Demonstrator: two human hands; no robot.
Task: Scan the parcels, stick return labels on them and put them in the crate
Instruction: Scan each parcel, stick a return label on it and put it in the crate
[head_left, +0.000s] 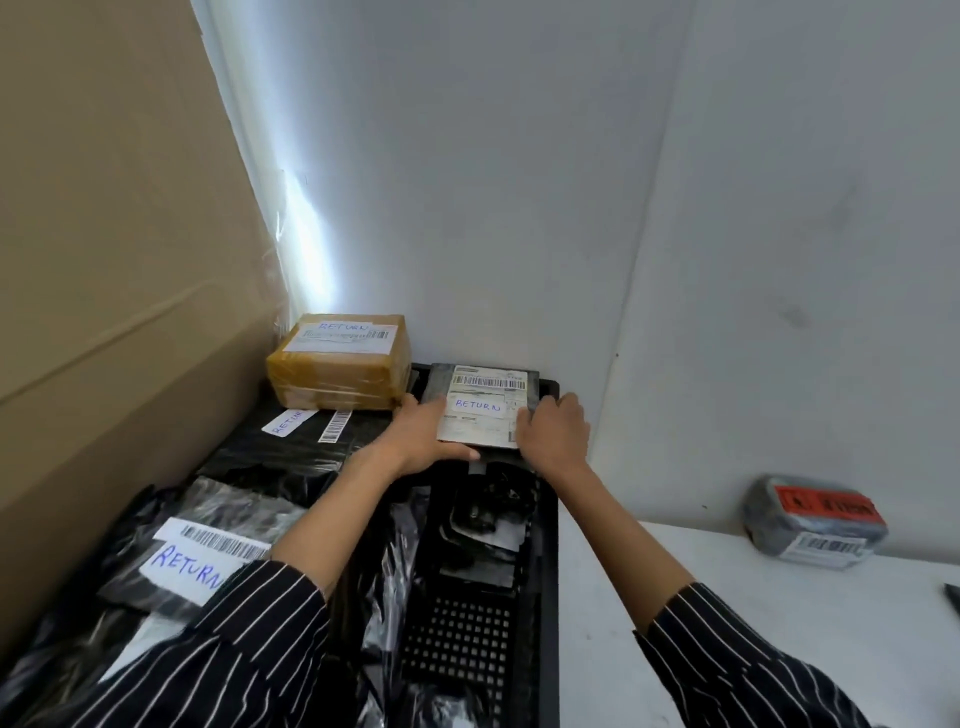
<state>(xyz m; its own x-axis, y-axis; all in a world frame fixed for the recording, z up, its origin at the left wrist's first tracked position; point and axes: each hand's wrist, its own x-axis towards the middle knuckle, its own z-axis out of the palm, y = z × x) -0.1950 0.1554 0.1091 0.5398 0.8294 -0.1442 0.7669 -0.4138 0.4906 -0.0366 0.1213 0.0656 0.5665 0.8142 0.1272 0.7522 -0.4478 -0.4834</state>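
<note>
Holding a flat grey parcel (483, 405) by its two side edges, the person has it at the far end of the black crate (546, 571), label side up, with a handwritten RETURN label on its shipping label. Left hand (421, 436): thumb along the parcel's near edge, fingers gripping the left side. Right hand (553, 431): fingers curled over the right edge. Whether the parcel already rests on the crate's far rim cannot be told. Judged step: placing; the labelling looks done for this one. The next move calls for easing it down flat inside the crate, then releasing both hands. Another grey parcel (815, 522), red-stickered, lies towards the right edge of the tabletop (675, 561), with no RETURN label visible; probably next.
</note>
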